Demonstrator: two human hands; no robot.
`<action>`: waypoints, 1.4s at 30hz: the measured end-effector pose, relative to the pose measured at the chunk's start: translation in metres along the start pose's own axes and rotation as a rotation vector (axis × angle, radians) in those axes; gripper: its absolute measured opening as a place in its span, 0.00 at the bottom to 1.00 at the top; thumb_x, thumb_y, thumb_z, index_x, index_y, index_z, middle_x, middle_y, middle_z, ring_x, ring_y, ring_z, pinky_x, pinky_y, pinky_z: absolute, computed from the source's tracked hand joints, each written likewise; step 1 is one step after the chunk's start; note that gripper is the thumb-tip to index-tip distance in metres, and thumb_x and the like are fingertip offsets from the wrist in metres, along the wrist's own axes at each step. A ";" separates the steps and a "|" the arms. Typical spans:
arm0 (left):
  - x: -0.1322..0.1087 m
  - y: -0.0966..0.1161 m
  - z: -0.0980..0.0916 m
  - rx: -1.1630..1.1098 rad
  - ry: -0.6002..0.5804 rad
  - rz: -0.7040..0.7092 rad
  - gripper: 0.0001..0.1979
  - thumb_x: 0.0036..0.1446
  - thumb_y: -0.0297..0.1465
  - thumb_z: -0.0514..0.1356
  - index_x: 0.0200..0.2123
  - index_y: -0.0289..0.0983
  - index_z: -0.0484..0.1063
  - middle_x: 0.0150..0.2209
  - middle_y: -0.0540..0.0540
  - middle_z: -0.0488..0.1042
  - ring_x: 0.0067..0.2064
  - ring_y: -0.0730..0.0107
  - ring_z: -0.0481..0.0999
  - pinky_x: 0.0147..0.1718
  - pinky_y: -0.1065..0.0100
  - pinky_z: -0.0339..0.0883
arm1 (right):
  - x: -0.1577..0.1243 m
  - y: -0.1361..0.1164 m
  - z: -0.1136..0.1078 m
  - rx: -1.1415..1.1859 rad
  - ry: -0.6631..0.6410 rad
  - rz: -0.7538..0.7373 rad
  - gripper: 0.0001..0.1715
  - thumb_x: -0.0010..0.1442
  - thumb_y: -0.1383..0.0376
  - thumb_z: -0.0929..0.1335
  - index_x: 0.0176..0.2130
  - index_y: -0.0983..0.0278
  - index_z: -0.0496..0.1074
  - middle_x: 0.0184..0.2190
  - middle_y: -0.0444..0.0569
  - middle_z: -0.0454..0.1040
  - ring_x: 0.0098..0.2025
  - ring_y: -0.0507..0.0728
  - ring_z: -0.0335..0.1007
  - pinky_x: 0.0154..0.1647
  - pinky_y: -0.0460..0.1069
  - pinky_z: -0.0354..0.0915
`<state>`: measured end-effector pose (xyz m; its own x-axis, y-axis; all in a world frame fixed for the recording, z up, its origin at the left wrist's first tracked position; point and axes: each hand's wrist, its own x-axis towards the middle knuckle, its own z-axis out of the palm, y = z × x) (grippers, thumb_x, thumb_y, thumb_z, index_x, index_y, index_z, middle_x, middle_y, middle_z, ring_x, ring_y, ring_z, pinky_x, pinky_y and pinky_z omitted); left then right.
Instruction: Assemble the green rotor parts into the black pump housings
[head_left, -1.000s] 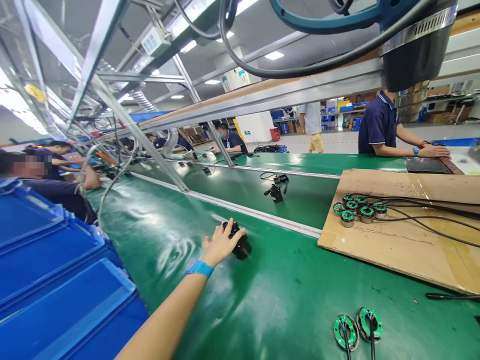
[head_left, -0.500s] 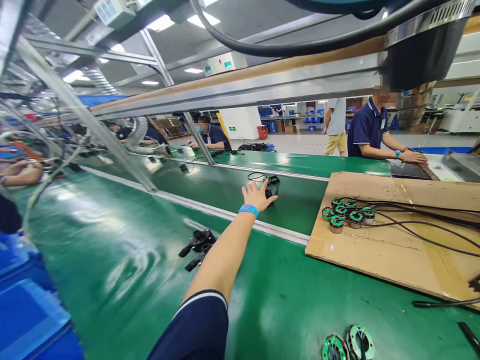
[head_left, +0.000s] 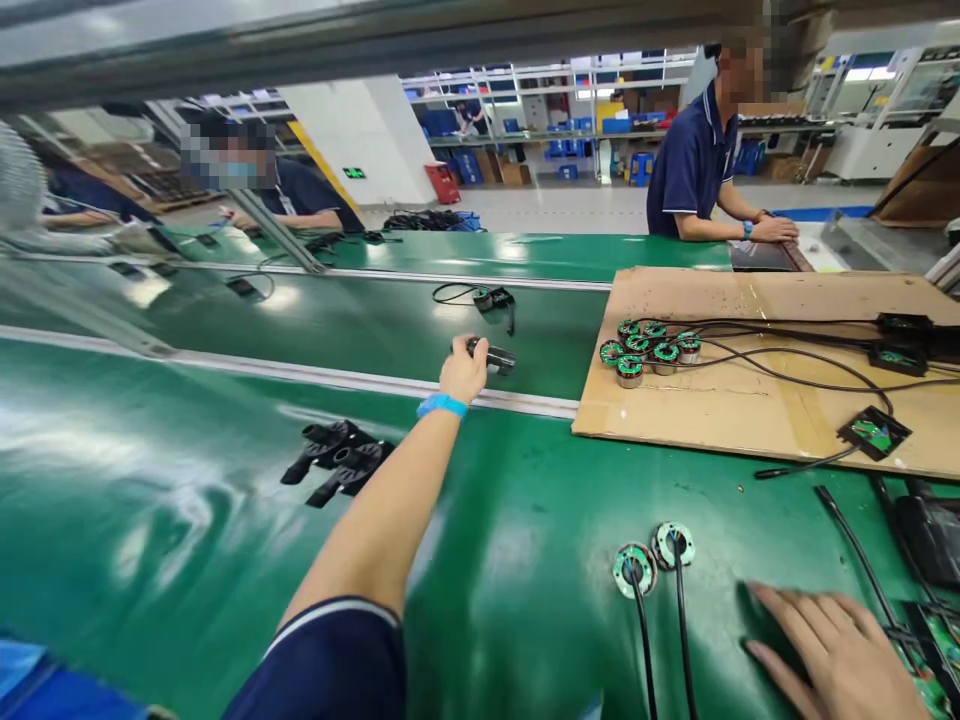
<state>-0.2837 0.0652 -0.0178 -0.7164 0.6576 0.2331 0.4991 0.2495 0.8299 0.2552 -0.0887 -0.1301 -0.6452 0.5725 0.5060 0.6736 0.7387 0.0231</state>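
1. At the lower right of the frame, the person's right hand (head_left: 832, 655) lies flat on the green table top (head_left: 525, 560), fingers together and extended toward the left, gripping nothing.
2. Just above and left of that hand, two round green coil parts (head_left: 654, 558) rest side by side on the green surface, each with a black cable trailing toward the bottom edge.
3. Left of centre, a cluster of black plastic parts (head_left: 337, 460) lies on the table top, beside the outstretched left forearm and apart from it.
4. The left arm runs from the bottom centre up to mid-frame, fully extended, a blue wristband (head_left: 442, 404) at the wrist.
5. At mid-frame, the left hand (head_left: 463, 372) is closed on a small black cylindrical part (head_left: 491, 357), fingers curled around its near end while the rest protrudes to the right, over the darker conveyor belt (head_left: 337, 320) just past the metal rail.
6. To the right, a cardboard sheet (head_left: 750, 420) bridges table and belt, carrying a group of green coils (head_left: 649, 348) and black cables.
7. Further along the belt, another small black part with a cable (head_left: 491, 297) sits alone.
8. At the upper right, a person in a dark blue polo (head_left: 694, 165) leans on the far side.
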 end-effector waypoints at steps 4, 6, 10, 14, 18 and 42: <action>-0.103 0.005 -0.045 -0.328 -0.125 -0.080 0.32 0.69 0.57 0.36 0.52 0.38 0.62 0.31 0.48 0.66 0.24 0.73 0.62 0.22 0.74 0.55 | 0.056 -0.006 0.017 0.279 -0.084 0.122 0.35 0.65 0.46 0.69 0.63 0.58 0.64 0.54 0.51 0.74 0.52 0.60 0.71 0.50 0.56 0.68; -0.169 0.001 -0.070 -0.669 -0.280 -0.248 0.31 0.70 0.56 0.37 0.45 0.37 0.64 0.29 0.48 0.65 0.21 0.76 0.58 0.20 0.76 0.53 | 0.074 -0.013 0.029 0.391 -0.112 0.185 0.35 0.64 0.45 0.69 0.63 0.56 0.63 0.55 0.50 0.73 0.54 0.62 0.70 0.50 0.58 0.67; -0.308 -0.017 -0.098 -1.169 -0.482 -0.792 0.32 0.71 0.54 0.37 0.40 0.34 0.67 0.29 0.47 0.66 0.20 0.81 0.56 0.19 0.79 0.52 | 0.089 -0.016 0.050 0.537 -0.107 0.255 0.32 0.62 0.41 0.69 0.58 0.54 0.69 0.52 0.48 0.75 0.52 0.64 0.70 0.51 0.61 0.65; -0.408 -0.029 -0.083 -1.361 -0.630 -1.022 0.35 0.64 0.61 0.46 0.36 0.33 0.69 0.29 0.47 0.67 0.20 0.83 0.55 0.18 0.80 0.48 | 0.091 -0.012 0.045 0.646 -0.023 0.259 0.33 0.60 0.37 0.67 0.51 0.58 0.74 0.47 0.50 0.76 0.48 0.63 0.71 0.51 0.61 0.65; -0.453 -0.022 -0.062 -1.474 -0.700 -0.979 0.37 0.49 0.63 0.64 0.33 0.32 0.69 0.30 0.48 0.67 0.21 0.84 0.53 0.18 0.80 0.45 | 0.082 -0.029 -0.005 0.900 0.131 0.180 0.28 0.61 0.47 0.73 0.55 0.57 0.73 0.49 0.49 0.76 0.50 0.59 0.72 0.51 0.53 0.66; -0.514 -0.001 -0.057 -1.416 -0.724 -0.890 0.36 0.45 0.62 0.68 0.34 0.35 0.65 0.24 0.55 0.60 0.20 0.84 0.49 0.18 0.78 0.39 | 0.047 -0.111 -0.081 0.889 -0.049 -0.618 0.32 0.63 0.59 0.72 0.62 0.63 0.62 0.51 0.54 0.74 0.53 0.59 0.69 0.54 0.55 0.66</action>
<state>0.0565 -0.3134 -0.1097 0.0130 0.9206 -0.3902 -0.8896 0.1888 0.4158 0.1797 -0.1723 -0.0395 -0.8105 0.0121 0.5856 -0.2622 0.8865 -0.3812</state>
